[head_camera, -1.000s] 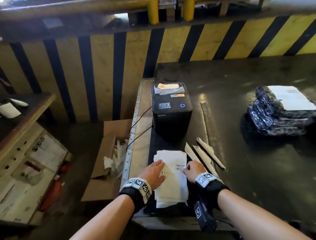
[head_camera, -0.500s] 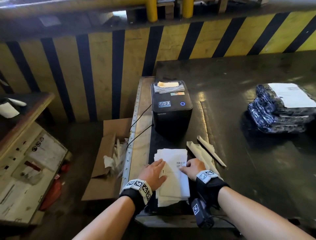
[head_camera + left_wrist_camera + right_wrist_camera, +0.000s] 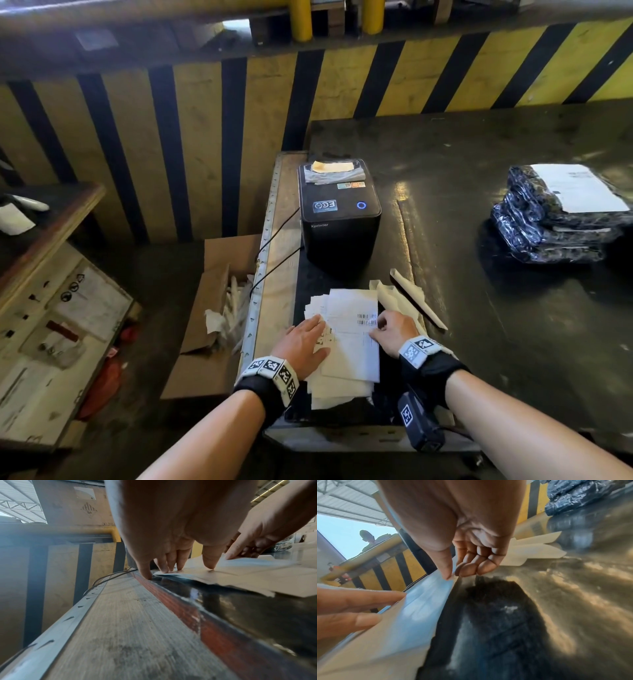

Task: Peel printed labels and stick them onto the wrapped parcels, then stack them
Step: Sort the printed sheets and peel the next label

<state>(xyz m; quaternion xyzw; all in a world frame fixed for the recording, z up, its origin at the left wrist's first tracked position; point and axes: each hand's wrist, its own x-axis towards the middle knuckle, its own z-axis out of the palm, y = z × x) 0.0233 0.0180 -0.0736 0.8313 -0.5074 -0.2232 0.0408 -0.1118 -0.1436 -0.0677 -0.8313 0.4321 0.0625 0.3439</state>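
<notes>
Pinching the right edge of the top label (image 3: 352, 329) between thumb and curled fingers, my right hand (image 3: 394, 330) is working a corner loose, while my left hand (image 3: 303, 344) lies flat with straight fingers spread on the pile of printed labels (image 3: 339, 387), pinning it down. The pile sits at the near edge of the dark table (image 3: 513, 342), at 6 o'clock from the black printer (image 3: 339, 212).

I judge the job well under way but not finished: a stack of wrapped parcels (image 3: 555, 219) stands at 2 o'clock from my hands, well apart, its top parcel already wearing a white label. Spent backing strips (image 3: 411, 301) lie just beside the pile at 1 o'clock. Several sheets remain under my palms, yet I see no unlabelled parcel in view, so I cannot tell how many are left to do.
</notes>
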